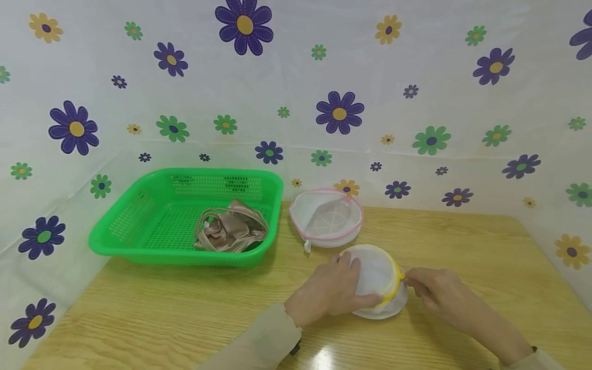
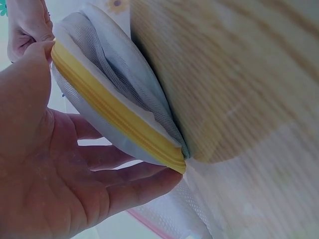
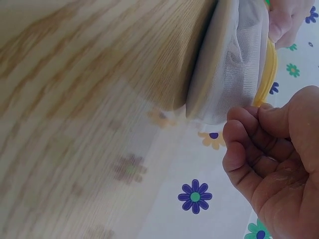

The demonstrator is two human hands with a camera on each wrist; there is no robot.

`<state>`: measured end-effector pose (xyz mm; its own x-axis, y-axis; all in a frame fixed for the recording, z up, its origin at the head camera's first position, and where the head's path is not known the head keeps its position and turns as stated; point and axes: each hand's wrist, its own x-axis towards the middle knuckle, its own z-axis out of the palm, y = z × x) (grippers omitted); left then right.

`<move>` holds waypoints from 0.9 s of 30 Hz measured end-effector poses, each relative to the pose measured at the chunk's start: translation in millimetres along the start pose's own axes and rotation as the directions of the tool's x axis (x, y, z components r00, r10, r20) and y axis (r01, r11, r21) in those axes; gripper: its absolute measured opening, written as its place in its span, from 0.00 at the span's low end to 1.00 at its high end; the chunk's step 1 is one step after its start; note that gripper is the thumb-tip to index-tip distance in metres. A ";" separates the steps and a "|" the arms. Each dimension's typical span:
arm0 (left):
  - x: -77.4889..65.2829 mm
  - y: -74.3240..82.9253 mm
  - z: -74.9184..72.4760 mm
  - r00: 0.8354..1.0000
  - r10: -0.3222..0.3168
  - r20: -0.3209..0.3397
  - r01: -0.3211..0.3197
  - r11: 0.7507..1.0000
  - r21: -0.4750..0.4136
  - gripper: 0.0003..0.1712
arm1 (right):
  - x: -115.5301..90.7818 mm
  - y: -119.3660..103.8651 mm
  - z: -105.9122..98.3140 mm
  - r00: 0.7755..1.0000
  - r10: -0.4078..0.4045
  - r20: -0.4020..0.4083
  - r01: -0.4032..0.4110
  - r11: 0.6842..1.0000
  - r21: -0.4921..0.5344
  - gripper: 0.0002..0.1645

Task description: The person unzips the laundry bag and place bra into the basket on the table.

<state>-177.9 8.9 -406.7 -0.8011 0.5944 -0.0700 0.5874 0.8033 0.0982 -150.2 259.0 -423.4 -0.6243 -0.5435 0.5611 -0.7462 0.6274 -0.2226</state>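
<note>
Apparently working the yellow zipper (image 2: 110, 107) of a mesh laundry bag (image 1: 373, 268) on the worktop (image 1: 467, 246)
Left grip (image 1: 334, 288) holds the bag; right grip (image 1: 441, 294) pinches the pull (image 1: 402, 277); next probably calls for a steady draw.

Table (image 1: 490, 252) allows passage beyond right hand (image 1: 439, 293); green basket (image 1: 185, 257) blocks left.

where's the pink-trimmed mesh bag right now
In the head view, the pink-trimmed mesh bag sits on the table, right of the green basket, just beyond the yellow-trimmed bag.
</note>
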 end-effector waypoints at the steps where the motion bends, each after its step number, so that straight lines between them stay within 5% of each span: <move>1: -0.1 0.0 0.0 1.000 0.002 -0.002 -0.002 1.000 0.006 0.51 | -0.2 -0.2 -0.1 1.000 0.006 0.004 -0.006 1.000 0.002 0.20; 27: 2.3 1.8 1.7 1.000 -0.012 -0.009 0.012 1.000 0.028 0.53 | -4.5 -1.2 -3.0 0.999 0.010 0.036 -0.011 1.000 0.011 0.20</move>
<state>-178.5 11.8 -408.3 -0.8089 0.5846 -0.0623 0.5808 0.8111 0.0697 -145.8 262.3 -423.3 -0.6400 -0.5566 0.5297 -0.7418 0.6272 -0.2373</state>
